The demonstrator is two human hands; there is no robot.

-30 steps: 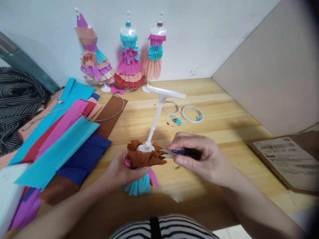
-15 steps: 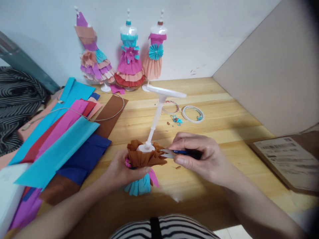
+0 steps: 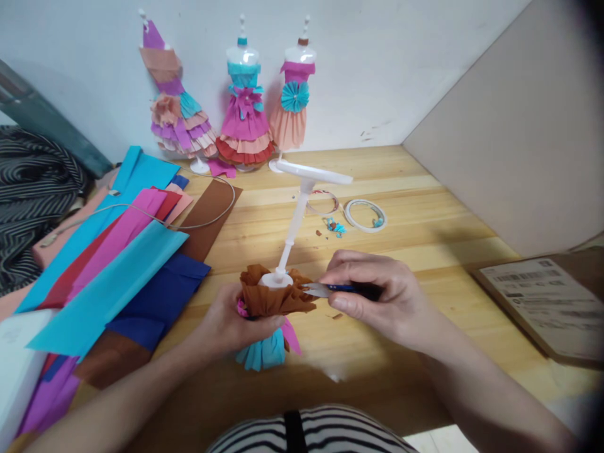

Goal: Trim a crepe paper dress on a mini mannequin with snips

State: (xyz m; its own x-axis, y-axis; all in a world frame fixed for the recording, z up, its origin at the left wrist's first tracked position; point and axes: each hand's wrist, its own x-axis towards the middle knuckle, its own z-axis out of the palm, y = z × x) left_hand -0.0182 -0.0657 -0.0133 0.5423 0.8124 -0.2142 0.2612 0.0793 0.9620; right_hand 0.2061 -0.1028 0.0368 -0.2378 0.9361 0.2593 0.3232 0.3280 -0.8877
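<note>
My left hand grips a small mannequin held upside down, its white stand pointing up and away. A brown crepe-paper skirt ruffles around the mannequin's base, with turquoise and pink paper hanging below my fingers. My right hand is closed on small blue-handled scissors, whose blades touch the right edge of the brown paper.
Sheets of crepe paper in blue, pink, red and brown lie at the left with a thin cable over them. Three dressed mannequins stand at the back wall. A tape roll and paper scraps lie beyond. A cardboard parcel is at the right.
Almost nothing has changed; both hands hold their places, and the scissors stay at the brown paper's edge.
</note>
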